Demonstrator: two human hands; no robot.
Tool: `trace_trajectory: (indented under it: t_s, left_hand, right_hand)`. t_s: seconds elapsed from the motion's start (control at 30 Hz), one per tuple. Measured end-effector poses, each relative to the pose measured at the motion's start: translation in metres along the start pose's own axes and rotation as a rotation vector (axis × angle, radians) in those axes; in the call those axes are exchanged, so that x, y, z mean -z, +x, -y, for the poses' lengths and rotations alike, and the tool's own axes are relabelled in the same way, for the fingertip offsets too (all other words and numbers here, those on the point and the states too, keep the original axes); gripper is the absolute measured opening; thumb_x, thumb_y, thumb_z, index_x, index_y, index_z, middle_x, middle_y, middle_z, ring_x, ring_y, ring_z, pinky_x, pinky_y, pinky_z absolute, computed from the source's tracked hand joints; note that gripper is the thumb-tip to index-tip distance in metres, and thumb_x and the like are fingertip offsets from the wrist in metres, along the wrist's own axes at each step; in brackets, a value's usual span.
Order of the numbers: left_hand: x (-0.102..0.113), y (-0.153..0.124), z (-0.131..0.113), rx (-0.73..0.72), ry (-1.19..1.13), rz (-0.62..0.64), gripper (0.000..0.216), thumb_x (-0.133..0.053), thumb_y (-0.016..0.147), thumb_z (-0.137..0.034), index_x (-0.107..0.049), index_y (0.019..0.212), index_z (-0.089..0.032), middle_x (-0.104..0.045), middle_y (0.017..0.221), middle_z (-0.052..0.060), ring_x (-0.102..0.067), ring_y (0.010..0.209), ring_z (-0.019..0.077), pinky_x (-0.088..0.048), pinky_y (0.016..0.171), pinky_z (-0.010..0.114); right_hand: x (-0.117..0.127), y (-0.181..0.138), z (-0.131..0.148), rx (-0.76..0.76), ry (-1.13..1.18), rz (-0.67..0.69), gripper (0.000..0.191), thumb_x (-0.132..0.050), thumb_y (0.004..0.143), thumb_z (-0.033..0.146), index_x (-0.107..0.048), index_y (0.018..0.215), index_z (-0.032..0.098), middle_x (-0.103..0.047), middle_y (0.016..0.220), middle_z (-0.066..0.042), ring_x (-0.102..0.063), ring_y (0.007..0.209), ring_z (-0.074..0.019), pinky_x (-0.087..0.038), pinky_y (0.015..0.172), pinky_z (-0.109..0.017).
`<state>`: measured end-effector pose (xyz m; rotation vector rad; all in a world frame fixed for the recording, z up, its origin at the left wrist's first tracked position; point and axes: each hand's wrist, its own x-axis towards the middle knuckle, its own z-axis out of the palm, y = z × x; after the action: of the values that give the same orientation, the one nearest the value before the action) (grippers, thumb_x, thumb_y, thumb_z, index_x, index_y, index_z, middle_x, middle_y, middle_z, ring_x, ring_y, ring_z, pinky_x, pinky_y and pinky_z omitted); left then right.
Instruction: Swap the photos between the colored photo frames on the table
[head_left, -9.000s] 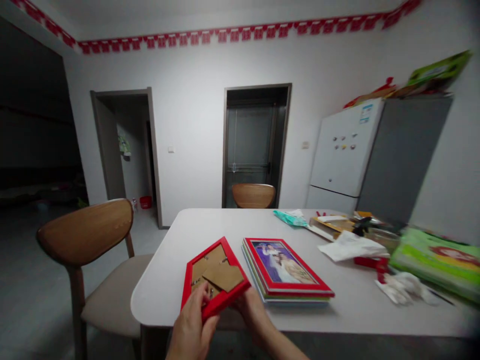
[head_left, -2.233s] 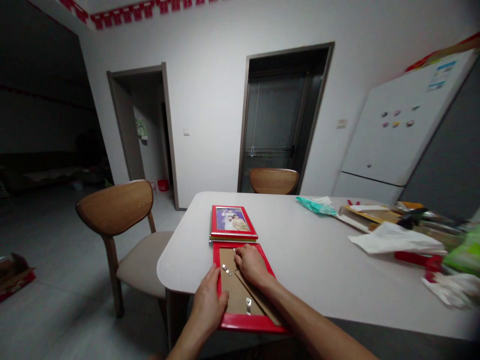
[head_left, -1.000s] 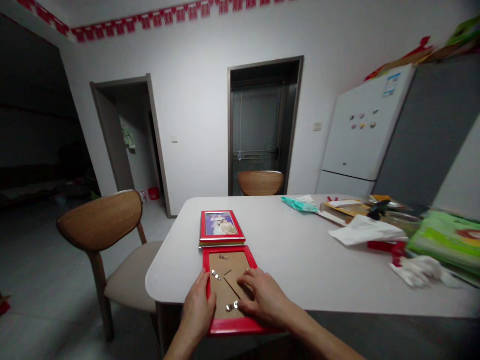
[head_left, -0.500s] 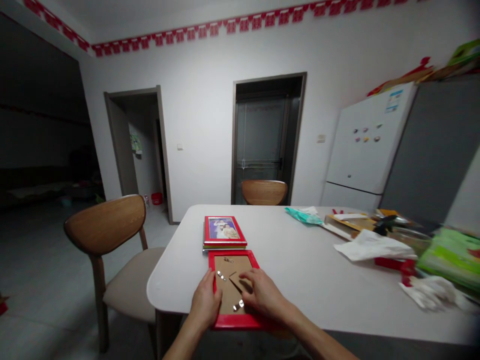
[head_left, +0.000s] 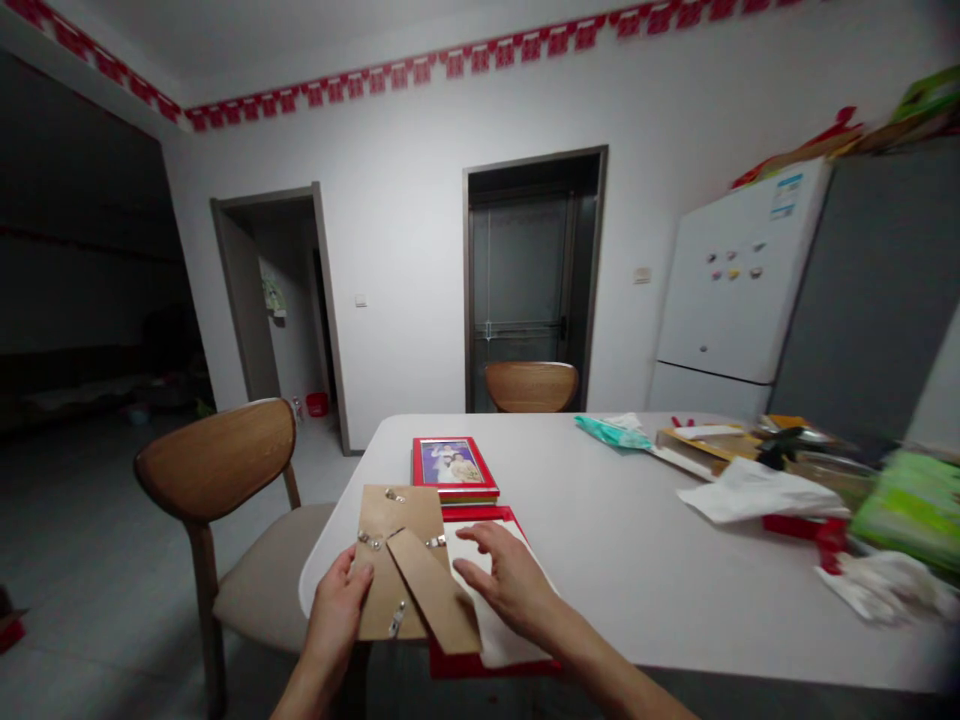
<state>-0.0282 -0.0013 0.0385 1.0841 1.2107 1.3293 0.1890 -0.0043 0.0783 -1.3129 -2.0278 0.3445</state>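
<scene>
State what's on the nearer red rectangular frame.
A white paper sheet lies on the frame. The brown rectangular board in the left hand hides most of the frame's left side; anything beneath the sheet is covered.

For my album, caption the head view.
Left hand holding brown rectangular backing board, white sheet over red picture frame.

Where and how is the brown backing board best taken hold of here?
Probably by its left edge, below the left metal clip, coming from the left with the thumb on the face and fingers behind: the board is thin and flat, and that edge lies clear of the red frame. The slanting flap looks a poorer hold. The left hand holds that edge.
</scene>
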Motion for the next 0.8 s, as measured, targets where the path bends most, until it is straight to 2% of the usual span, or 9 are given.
trace_trajectory:
  t_s: [0.13,0.23,0.33,0.43,0.53,0.63,0.7,0.8]
  left_hand:
    - [0.025,0.006,0.013,0.029,0.171,-0.062,0.024,-0.040,0.078,-0.014,-0.045,0.102,-0.013,-0.066,0.081,0.004,-0.063,0.069,0.0150,-0.049,0.062,0.025]
    - [0.032,0.014,0.020,0.046,0.259,-0.116,0.024,-0.041,0.077,-0.013,-0.047,0.101,-0.011,-0.067,0.078,0.004,-0.063,0.068,0.0145,-0.049,0.061,0.023]
    - [0.038,0.022,0.024,0.042,0.397,-0.205,0.034,-0.045,0.074,-0.013,-0.043,0.108,-0.012,-0.066,0.076,0.003,-0.063,0.068,0.0143,-0.048,0.060,0.022]
    - [0.046,0.025,0.023,0.002,0.576,-0.283,0.043,-0.046,0.072,-0.017,-0.040,0.115,-0.013,-0.065,0.075,0.003,-0.062,0.072,0.0181,-0.046,0.065,0.027]
    - [0.048,0.023,0.021,-0.077,0.744,-0.322,0.045,-0.045,0.070,-0.017,-0.041,0.115,-0.012,-0.062,0.093,0.010,-0.056,0.090,0.0234,-0.040,0.080,0.034]
    - [0.036,0.016,0.019,-0.183,0.861,-0.318,0.044,-0.045,0.068,-0.013,-0.044,0.112,-0.010,-0.050,0.115,0.015,-0.041,0.111,0.0252,-0.028,0.094,0.038]
    - [0.020,0.008,0.021,-0.254,0.906,-0.285,0.043,-0.044,0.068,-0.014,-0.046,0.111,-0.011,-0.045,0.121,0.012,-0.035,0.116,0.0227,-0.023,0.099,0.036]
    - [-0.015,-0.009,0.027,-0.403,0.952,-0.116,0.041,-0.043,0.071,-0.018,-0.047,0.111,-0.014,-0.044,0.123,0.009,-0.036,0.116,0.0194,-0.025,0.099,0.033]
  right_hand:
    - [0.007,-0.006,-0.045,-0.183,-0.179,-0.006,0.037,-0.047,0.071,0.029,-0.056,0.102,0.011,-0.056,0.100,-0.012,-0.050,0.094,-0.0212,-0.036,0.084,-0.032]
    - [0.012,-0.018,-0.069,-0.219,-0.244,0.026,0.037,-0.046,0.071,0.030,-0.057,0.100,0.010,-0.056,0.100,-0.013,-0.049,0.095,-0.0221,-0.035,0.086,-0.032]
    - [0.012,-0.034,-0.076,-0.172,-0.229,0.058,0.037,-0.045,0.072,0.034,-0.058,0.099,0.012,-0.053,0.107,-0.013,-0.047,0.100,-0.0219,-0.033,0.089,-0.032]
    - [0.003,-0.047,-0.074,-0.141,-0.225,0.076,0.038,-0.044,0.073,0.037,-0.058,0.099,0.014,-0.050,0.113,-0.013,-0.043,0.106,-0.0220,-0.031,0.092,-0.032]
    - [-0.010,-0.049,-0.065,-0.122,-0.244,0.090,0.037,-0.044,0.073,0.038,-0.058,0.098,0.014,-0.048,0.115,-0.013,-0.040,0.109,-0.0235,-0.029,0.093,-0.033]
    - [-0.021,-0.040,-0.052,-0.141,-0.265,0.099,0.036,-0.044,0.074,0.037,-0.060,0.093,0.011,-0.049,0.114,-0.016,-0.040,0.109,-0.0251,-0.028,0.094,-0.034]
    - [-0.026,-0.031,-0.044,-0.155,-0.272,0.111,0.035,-0.044,0.073,0.034,-0.060,0.092,0.010,-0.049,0.114,-0.017,-0.040,0.109,-0.0259,-0.027,0.095,-0.035]
    - [-0.031,-0.021,-0.034,-0.190,-0.250,0.122,0.039,-0.045,0.073,0.031,-0.058,0.098,0.006,-0.045,0.119,-0.019,-0.037,0.113,-0.0276,-0.025,0.097,-0.036]
